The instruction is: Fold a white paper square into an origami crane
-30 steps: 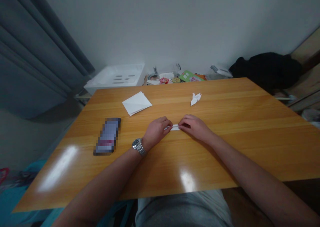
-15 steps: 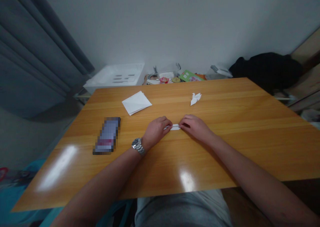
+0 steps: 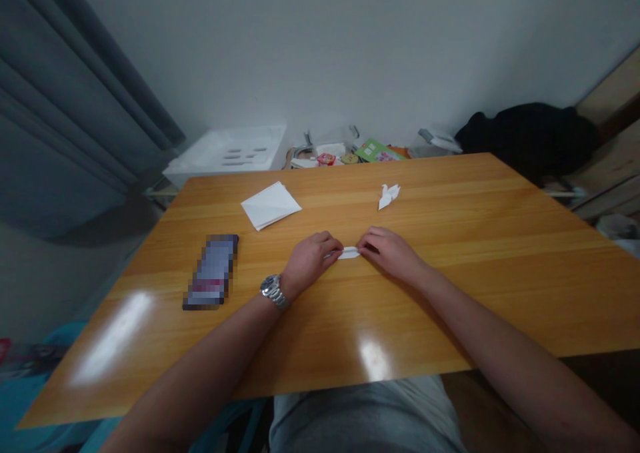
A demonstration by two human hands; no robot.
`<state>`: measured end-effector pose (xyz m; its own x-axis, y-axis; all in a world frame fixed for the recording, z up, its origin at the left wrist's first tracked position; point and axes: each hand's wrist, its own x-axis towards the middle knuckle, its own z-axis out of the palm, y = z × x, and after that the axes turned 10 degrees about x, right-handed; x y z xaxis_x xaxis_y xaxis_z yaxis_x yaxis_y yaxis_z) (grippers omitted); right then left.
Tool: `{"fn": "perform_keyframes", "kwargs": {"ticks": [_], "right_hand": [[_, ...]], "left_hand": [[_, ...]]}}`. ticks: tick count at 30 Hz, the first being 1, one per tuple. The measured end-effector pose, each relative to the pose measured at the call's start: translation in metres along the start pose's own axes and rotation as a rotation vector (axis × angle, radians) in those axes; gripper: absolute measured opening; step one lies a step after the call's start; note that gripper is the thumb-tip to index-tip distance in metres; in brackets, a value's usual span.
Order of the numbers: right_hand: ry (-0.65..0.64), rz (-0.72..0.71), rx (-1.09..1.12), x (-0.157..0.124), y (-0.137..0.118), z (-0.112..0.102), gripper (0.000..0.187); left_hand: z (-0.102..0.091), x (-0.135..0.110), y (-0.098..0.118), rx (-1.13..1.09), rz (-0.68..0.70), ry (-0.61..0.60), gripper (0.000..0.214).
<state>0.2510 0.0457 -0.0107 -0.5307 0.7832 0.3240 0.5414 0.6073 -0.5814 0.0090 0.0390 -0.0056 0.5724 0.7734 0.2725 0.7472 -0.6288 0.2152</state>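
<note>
Head view: we see the strip (image 3: 349, 253) at the middle of the tabletop (image 3: 480, 226), caught between our two hands, its long sides running from left to right. Our left hand (image 3: 309, 261) covers the left end, its fingers (image 3: 334, 244) bent down and drawn together, the gap to the thumb nearly closed, with the paper pinched at the tips. Our right hand (image 3: 394, 253) has the other end in the same way: thumb and forefinger meet at the edge of the paper, leaving almost no opening. Between the two sets of tips only a short middle stretch lies bare.

That stretch is plain white, narrow and low, with a thin grey line along its length, like a fold. Both ends are partly hidden by our fingers, so we cannot tell its full shape, nor whether all of its underside touches the wood.

Beyond our right hand sits a small folded white bird (image 3: 389, 196), well apart from the strip. Beyond our left hand lie some white sheets (image 3: 271, 205), stacked slightly askew. The phone (image 3: 211, 271), its screen blurred into blocks, rests left of our watch (image 3: 273, 291).
</note>
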Motion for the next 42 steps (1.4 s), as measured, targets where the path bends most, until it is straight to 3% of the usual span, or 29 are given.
{"fn": "perform_keyframes", "kwargs": {"ticks": [18, 23, 28, 34, 42], "right_hand": [[0.000, 0.031, 0.035, -0.002, 0.001, -0.004, 0.006], [0.043, -0.010, 0.104, -0.003, -0.005, -0.004, 0.011], [-0.029, -0.108, 0.186, -0.002, -0.010, 0.001, 0.017], [-0.012, -0.082, 0.167, 0.000, -0.010, 0.007, 0.006], [0.025, -0.047, 0.123, 0.000, -0.013, 0.007, 0.009]], "left_hand": [[-0.004, -0.004, -0.005, -0.069, 0.131, -0.009, 0.012], [-0.003, -0.004, -0.006, -0.089, 0.119, 0.006, 0.011], [-0.007, -0.004, -0.002, -0.132, 0.092, 0.018, 0.011], [-0.007, -0.004, 0.002, -0.222, 0.051, 0.025, 0.011], [-0.005, -0.002, 0.004, -0.311, 0.030, 0.039, 0.012]]}}
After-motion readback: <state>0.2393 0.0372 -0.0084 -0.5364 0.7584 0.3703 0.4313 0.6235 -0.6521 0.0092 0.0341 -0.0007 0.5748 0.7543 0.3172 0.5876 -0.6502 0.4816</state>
